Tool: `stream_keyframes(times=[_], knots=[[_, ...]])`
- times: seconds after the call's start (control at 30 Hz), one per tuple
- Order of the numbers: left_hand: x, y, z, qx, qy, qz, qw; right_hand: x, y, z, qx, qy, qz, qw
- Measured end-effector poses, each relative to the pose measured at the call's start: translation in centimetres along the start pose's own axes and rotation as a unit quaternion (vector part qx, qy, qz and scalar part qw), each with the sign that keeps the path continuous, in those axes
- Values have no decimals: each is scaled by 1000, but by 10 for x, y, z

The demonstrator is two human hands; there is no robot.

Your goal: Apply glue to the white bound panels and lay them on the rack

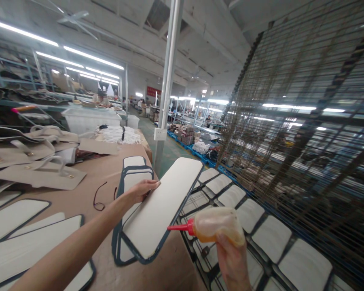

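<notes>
In the head view, my left hand (144, 190) grips the left edge of a long cream panel with a dark blue border (166, 206), thumb on its face, fingers hidden beneath. The panel is tilted over a small stack of similar dark-edged panels (136, 173). My right hand (232, 254) is wrapped around a translucent squeeze bottle (216, 224) holding amber liquid. Its red nozzle (178, 227) points left, its tip at the panel's right-hand dark edge; whether it touches I cannot tell.
More bordered panels (39, 250) lie on the brown-covered table (106, 242) at left, behind them beige bag pieces with handles (42, 171). Eyeglasses (99, 206) rest near my left forearm. To the right stands a rack with cream pieces (271, 238) and a raised wire frame (303, 109). A metal post (166, 89) rises ahead.
</notes>
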State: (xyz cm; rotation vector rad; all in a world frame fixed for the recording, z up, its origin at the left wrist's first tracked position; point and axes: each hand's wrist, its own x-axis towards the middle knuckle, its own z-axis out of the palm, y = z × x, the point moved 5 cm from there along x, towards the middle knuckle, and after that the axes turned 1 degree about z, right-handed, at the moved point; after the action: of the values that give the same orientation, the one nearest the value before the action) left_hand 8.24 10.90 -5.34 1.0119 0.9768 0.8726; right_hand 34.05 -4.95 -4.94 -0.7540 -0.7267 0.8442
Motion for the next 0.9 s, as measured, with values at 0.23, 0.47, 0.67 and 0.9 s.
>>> stream_keyframes(times=[0.23,0.47,0.67,0.9], knots=[[3,10,-3,0,18,20,1000,-18,17,4,-22,-55,7,998],[11,16,-12,0,78,56,995,-18,18,-7,16,21,14,1000],[2,-1,16,23,32,59,997,64,-40,15,2,66,-126,990],[-12,2,38,11,-52,56,997,93,-26,-5,-18,88,-161,983]])
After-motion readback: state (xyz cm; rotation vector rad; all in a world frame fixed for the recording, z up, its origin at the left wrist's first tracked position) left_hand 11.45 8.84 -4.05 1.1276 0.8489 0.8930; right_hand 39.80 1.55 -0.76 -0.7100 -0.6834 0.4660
